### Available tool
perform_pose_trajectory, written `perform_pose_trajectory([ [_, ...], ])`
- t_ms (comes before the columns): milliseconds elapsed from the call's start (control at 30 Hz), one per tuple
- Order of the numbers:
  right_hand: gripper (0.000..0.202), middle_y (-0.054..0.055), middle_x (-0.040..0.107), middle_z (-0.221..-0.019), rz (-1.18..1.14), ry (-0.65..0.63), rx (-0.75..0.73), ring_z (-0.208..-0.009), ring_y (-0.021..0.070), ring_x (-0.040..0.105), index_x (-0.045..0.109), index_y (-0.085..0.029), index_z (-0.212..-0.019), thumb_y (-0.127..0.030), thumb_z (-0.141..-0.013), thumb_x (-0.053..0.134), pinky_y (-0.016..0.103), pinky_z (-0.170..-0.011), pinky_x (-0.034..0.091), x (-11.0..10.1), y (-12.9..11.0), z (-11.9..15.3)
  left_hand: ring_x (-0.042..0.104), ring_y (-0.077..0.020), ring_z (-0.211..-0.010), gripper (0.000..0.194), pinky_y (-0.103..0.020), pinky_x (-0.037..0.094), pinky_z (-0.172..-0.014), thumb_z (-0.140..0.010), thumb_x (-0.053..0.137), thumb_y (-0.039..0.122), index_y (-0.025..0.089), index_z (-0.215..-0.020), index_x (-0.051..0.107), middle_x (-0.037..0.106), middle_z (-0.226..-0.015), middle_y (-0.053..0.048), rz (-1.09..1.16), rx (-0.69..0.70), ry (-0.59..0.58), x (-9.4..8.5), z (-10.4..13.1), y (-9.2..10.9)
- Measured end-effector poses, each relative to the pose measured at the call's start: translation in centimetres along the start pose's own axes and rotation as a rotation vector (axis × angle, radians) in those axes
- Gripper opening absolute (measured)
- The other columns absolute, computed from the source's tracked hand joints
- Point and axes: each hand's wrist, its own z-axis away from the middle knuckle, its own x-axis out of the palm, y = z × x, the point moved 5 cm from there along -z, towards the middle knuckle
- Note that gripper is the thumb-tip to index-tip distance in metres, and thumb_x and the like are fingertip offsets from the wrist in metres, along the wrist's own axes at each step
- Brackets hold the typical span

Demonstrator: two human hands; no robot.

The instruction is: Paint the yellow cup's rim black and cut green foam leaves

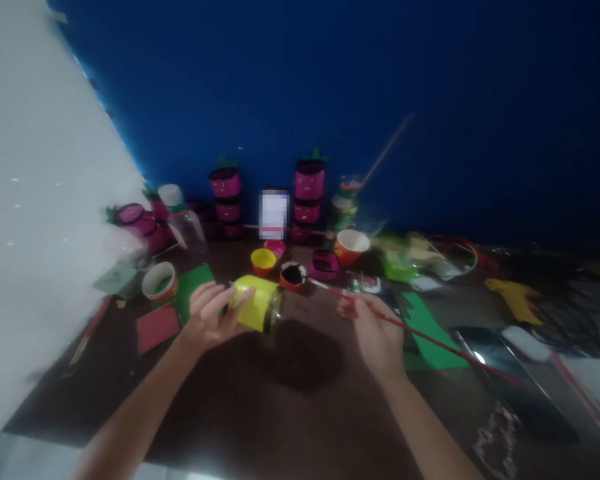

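My left hand [213,312] is wrapped round a yellow cup-like piece [257,303], tipped on its side above the table, with a dark band at its right end. In my right hand [375,333] is a long red paintbrush [420,335], pinched near its front. The brush tip points left, close to a small cup of black paint [293,275]. Just behind the yellow piece stands a small cup of yellow paint [263,261], with a pink one [275,249] beyond it.
Purple stacked figures [309,193] stand by the blue wall near a screen [273,215]. A white cup [160,281], red paper [158,328] and green paper [433,333] lie around. A dark phone [517,380] rests at right, beside a beaded string [497,437].
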Motion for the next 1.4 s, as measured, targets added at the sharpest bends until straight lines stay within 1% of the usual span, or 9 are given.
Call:
perform_pose_trajectory([
  [100, 0.018, 0.003, 0.068, -0.070, 0.199, -0.054, -0.048, -0.064, 0.0163, 0.063, 0.065, -0.020, -0.085, -0.036, -0.077, 0.062, 0.032, -0.064, 0.053, 0.6, -0.5, -1.0, 0.043, -0.0210, -0.094, 0.041, -0.036, 0.041, -0.089, -0.068, 0.071, 0.041, 0.027, -0.105, 0.064, 0.047, -0.094, -0.008, -0.024, 0.054, 0.065, 0.4, 1.4, 0.0],
  [300, 0.018, 0.004, 0.070, -0.070, 0.634, -0.173, -0.259, -0.067, 0.0198, 0.065, 0.065, -0.021, -0.081, -0.035, -0.081, 0.054, 0.032, -0.064, 0.050, 3.5, -0.7, -2.8, 0.044, -0.0172, -0.088, 0.038, -0.033, 0.040, -0.089, -0.061, 0.078, 0.024, 0.030, -0.097, 0.067, 0.047, -0.089, -0.006, -0.052, 0.130, 0.053, 1.4, 2.3, 0.7],
  [467, 0.017, 0.005, 0.070, -0.072, 0.783, -0.230, -0.334, -0.066, 0.0198, 0.064, 0.065, -0.021, -0.080, -0.031, -0.082, 0.051, 0.031, -0.064, 0.049, 5.3, -0.3, -3.3, 0.046, -0.0170, -0.089, 0.034, -0.036, 0.035, -0.094, -0.066, 0.075, 0.024, 0.032, -0.098, 0.066, 0.052, -0.089, -0.005, -0.017, 0.168, 0.041, 1.8, 2.2, 1.3],
  [700, 0.017, 0.005, 0.070, -0.074, 0.831, -0.259, -0.377, -0.066, 0.0202, 0.063, 0.065, -0.021, -0.078, -0.030, -0.081, 0.050, 0.032, -0.066, 0.048, 6.2, 0.7, -4.0, 0.047, -0.0175, -0.090, 0.032, -0.035, 0.034, -0.096, -0.070, 0.070, 0.024, 0.031, -0.101, 0.066, 0.055, -0.085, -0.004, 0.020, 0.128, 0.016, 2.0, 2.5, 1.4],
  [833, 0.016, 0.005, 0.069, -0.072, 0.715, -0.218, -0.330, -0.066, 0.0201, 0.063, 0.065, -0.022, -0.078, -0.032, -0.080, 0.052, 0.032, -0.067, 0.048, 5.6, 0.6, -3.6, 0.047, -0.0181, -0.092, 0.032, -0.035, 0.034, -0.097, -0.071, 0.070, 0.028, 0.030, -0.102, 0.066, 0.055, -0.085, -0.005, 0.005, 0.124, 0.019, 2.2, 3.1, 1.3],
  [1000, 0.021, 0.003, 0.066, -0.070, 0.336, -0.078, -0.149, -0.067, 0.0178, 0.063, 0.061, -0.021, -0.085, -0.041, -0.078, 0.058, 0.031, -0.065, 0.050, 3.1, 0.8, -2.9, 0.048, -0.0175, -0.092, 0.035, -0.034, 0.033, -0.098, -0.074, 0.065, 0.041, 0.032, -0.108, 0.063, 0.056, -0.088, -0.005, -0.012, 0.131, -0.019, 2.5, 3.3, 1.1],
  [1200, 0.030, -0.001, 0.058, -0.061, -0.082, 0.036, 0.017, -0.055, 0.0104, 0.055, 0.058, -0.019, -0.074, -0.048, -0.071, 0.066, 0.023, -0.053, 0.046, 1.5, 0.9, -2.7, 0.047, -0.0171, -0.089, 0.030, -0.034, 0.033, -0.098, -0.071, 0.070, 0.028, 0.028, -0.100, 0.065, 0.055, -0.083, -0.004, 0.061, 0.125, -0.024, 2.4, 2.6, 1.1],
  [1267, 0.031, -0.001, 0.057, -0.061, -0.174, 0.000, 0.052, -0.054, 0.0107, 0.054, 0.057, -0.020, -0.073, -0.049, -0.070, 0.067, 0.023, -0.048, 0.044, 1.8, 0.2, -2.1, 0.047, -0.0176, -0.091, 0.031, -0.033, 0.031, -0.099, -0.071, 0.070, 0.030, 0.027, -0.101, 0.065, 0.055, -0.083, -0.004, 0.124, 0.108, -0.034, 2.5, 2.4, 1.1],
  [1400, 0.028, 0.000, 0.056, -0.063, -0.205, -0.241, 0.160, -0.054, 0.0111, 0.052, 0.058, -0.021, -0.071, -0.047, -0.069, 0.068, 0.024, -0.048, 0.043, 3.1, -1.0, -0.6, 0.047, -0.0170, -0.092, 0.039, -0.031, 0.032, -0.099, -0.074, 0.065, 0.041, 0.031, -0.111, 0.060, 0.056, -0.086, -0.003, 0.073, 0.099, -0.103, 2.8, 2.4, 1.0],
])
